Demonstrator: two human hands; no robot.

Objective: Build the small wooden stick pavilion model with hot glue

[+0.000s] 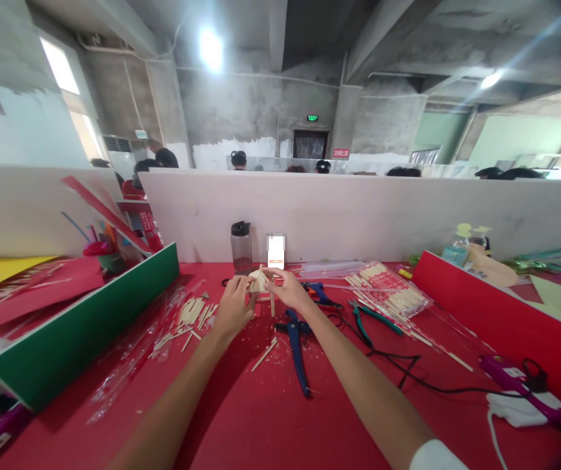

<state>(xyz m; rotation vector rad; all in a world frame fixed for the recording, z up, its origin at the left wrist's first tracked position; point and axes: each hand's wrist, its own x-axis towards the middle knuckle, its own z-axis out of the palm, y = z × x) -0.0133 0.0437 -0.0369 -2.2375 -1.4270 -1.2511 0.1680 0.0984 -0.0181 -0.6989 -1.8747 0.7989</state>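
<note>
Between my two hands is a small peaked model of pale wooden sticks [259,281], its slats rising to a point. My left hand [234,305] grips its left side, with fingers curled. On the right side, the fingers of my right hand [287,288] are closed against it near the top. Upright sticks [273,304] show just below the model; whether they join it I cannot tell. Close in front of my right hand lies a blue-handled cutter [296,356]. A blue and orange glue gun [316,292] rests beyond my right wrist.
Loose cut sticks [192,314] lie left of my hands. Green-handled pliers [375,321], packaged sticks [392,290] and a black cable [437,390] are on the right. A bottle [241,247] and a lit phone [275,250] stand at the back. Green [98,323] and red [500,307] boards flank the table.
</note>
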